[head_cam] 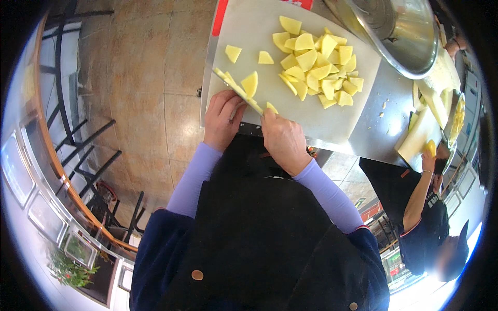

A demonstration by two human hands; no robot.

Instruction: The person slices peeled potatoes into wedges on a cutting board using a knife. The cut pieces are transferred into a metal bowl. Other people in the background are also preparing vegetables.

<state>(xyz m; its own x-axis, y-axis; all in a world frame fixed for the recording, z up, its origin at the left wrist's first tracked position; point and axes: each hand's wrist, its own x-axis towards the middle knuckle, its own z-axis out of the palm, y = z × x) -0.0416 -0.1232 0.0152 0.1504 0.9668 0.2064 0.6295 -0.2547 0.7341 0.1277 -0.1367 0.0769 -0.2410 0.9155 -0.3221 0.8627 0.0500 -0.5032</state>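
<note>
My right hand (286,138) grips a kitchen knife, its handle hidden in the fist. The knife blade (238,90) appears nearly edge-on and slants to the upper left over a white cutting board (249,19). My left hand (222,120) is at the board's near left, fingers curled and close against the blade; whatever lies beneath them is hidden. Yellow slices, apparently potato, stick along the blade, and a wedge-shaped potato piece (249,84) rests just beyond it. Farther right on the board lies a pile of cut potato pieces (315,66). Two loose pieces lie between.
A large steel bowl (412,50) stands past the board's right corner on the steel table (375,112). To the right, a co-worker's hand (428,161) holds something yellow beside another cutting board (420,136). Black metal legs (89,144) stand on the tiled floor at left.
</note>
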